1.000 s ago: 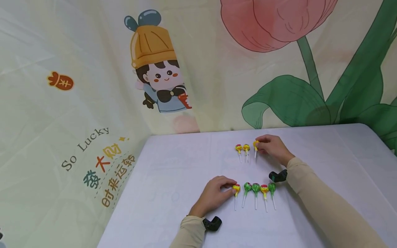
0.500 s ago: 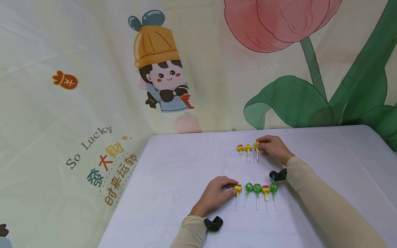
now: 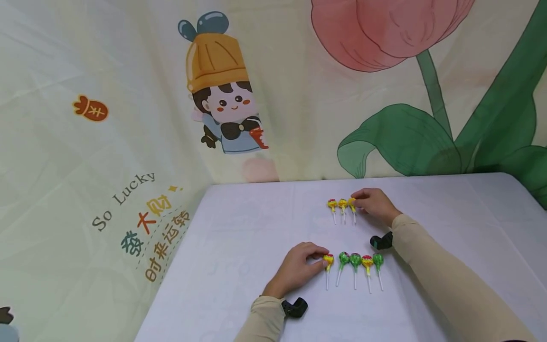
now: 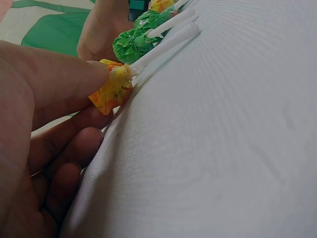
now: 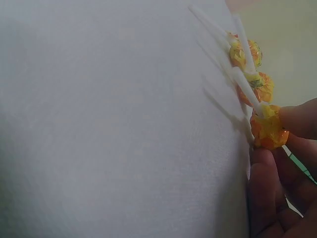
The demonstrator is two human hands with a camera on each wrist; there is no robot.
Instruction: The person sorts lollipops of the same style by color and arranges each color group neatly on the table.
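While the fingers and thumb of the left hand [image 3: 297, 268] pinch the wrapped head of a near yellow lollipop [image 3: 328, 260], those of the right hand [image 3: 377, 205] are clamped on the head of a far yellow lollipop [image 5: 270, 130], which lies toward one o'clock from the near one in the head view. Just beside the far one, at nine o'clock, two other yellow lollipops [image 3: 343, 204] complete a row of three. At three o'clock from the near one, past a gap, come two green lollipops [image 3: 355, 260], a red-topped yellow lollipop [image 3: 367, 261] and a last green lollipop [image 3: 378, 260]. The sticks point roughly toward six o'clock over the white tabletop [image 3: 248, 228]. Beyond it, at twelve o'clock, hangs a printed backdrop [image 3: 295, 109].
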